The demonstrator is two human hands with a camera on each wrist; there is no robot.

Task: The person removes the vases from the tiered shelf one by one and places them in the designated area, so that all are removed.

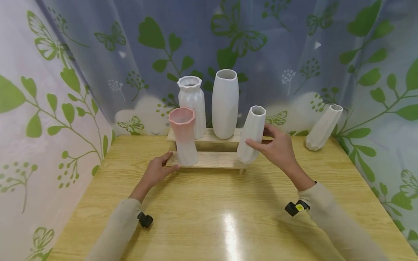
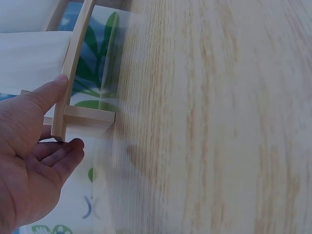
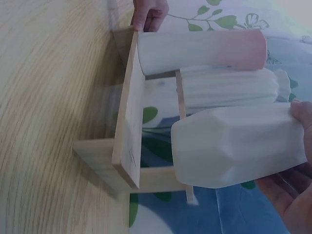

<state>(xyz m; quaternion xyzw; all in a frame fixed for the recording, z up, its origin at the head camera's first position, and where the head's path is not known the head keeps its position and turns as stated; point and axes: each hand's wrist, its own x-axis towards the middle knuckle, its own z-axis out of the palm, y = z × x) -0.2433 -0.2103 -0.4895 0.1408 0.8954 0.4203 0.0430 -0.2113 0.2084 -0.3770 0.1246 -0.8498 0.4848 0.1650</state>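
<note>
Left hand [image 1: 156, 171] pinches wooden stand [image 1: 215, 159] at one end, probably to steady it. Right hand [image 1: 281, 148] grips faceted white vase [image 1: 251, 130], thumb opposing fingers, likely for balance.

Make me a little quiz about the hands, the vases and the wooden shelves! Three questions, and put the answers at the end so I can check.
1. What does the left hand pinch?
a) the curtain
b) the lower shelf
c) the right sleeve

2. How many vases stand on the upper shelf?

3. True or false: the white vase in the right hand is held clear of the lower shelf.

Key
1. b
2. Two: the wavy-rimmed vase and the tall smooth vase.
3. True; the right wrist view shows a gap between them.
</note>
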